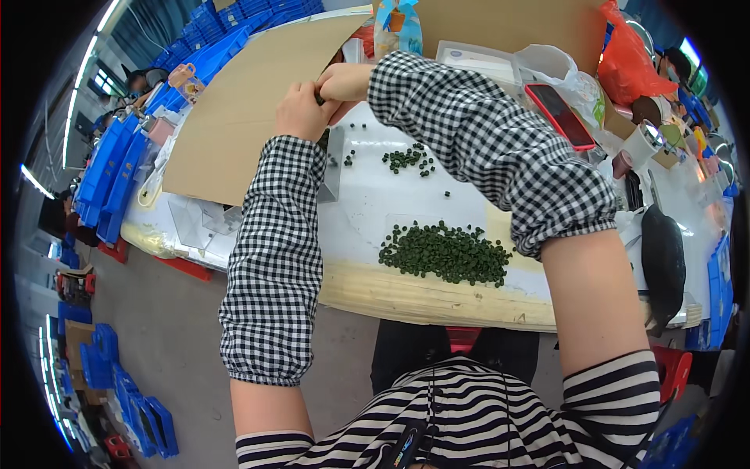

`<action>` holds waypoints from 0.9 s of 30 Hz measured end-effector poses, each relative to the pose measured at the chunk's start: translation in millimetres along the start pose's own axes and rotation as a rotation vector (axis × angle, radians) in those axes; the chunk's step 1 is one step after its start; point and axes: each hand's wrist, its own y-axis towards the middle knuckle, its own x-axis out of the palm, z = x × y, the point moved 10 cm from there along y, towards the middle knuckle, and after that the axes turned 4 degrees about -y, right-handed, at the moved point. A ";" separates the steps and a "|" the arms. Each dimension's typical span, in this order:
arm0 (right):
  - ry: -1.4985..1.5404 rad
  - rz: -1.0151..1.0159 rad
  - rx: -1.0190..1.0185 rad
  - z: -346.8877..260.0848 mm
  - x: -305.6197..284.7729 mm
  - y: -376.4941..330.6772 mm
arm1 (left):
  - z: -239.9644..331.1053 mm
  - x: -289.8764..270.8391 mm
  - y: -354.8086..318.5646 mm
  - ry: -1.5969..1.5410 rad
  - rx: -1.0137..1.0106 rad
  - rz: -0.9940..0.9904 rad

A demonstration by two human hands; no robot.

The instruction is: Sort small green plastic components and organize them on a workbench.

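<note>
Both arms reach to the far part of the table, in black-and-white checked sleeves. My left hand [301,111] and my right hand [345,83] meet beside the edge of a large brown cardboard sheet [242,102]. Their fingers are closed together around something small and dark, mostly hidden. Just below them stands a clear-walled holder [334,168], partly covered by my left sleeve. A large pile of small dark green round pieces [445,254] lies near the front edge. A smaller cluster of the same pieces [406,159] sits farther back, with several strays around.
A red-cased phone [559,117] lies right of my right sleeve. Behind are a clear plastic box [476,61], a white plastic bag [551,66] and a red bag [629,66]. A black pouch [662,266] hangs at the right edge. Blue bins [109,176] stand left.
</note>
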 end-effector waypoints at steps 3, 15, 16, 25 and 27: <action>-0.211 -0.030 -0.007 4.9 27.6 24.0 | -30.5 8.4 -18.7 -0.062 -0.048 0.001; -0.381 0.144 -0.060 -5.7 -9.9 0.6 | -52.6 38.2 -35.5 -0.296 -0.127 -0.120; -0.360 0.167 -0.038 4.7 -19.7 -1.4 | -52.3 40.3 -36.9 -0.327 -0.144 -0.177; -1.068 0.105 0.239 152.9 -82.9 -28.0 | -28.4 25.0 -36.8 -0.187 -0.203 -0.239; -1.036 0.149 0.228 174.3 -80.7 -30.0 | -20.4 25.0 -35.5 -0.186 -0.182 -0.234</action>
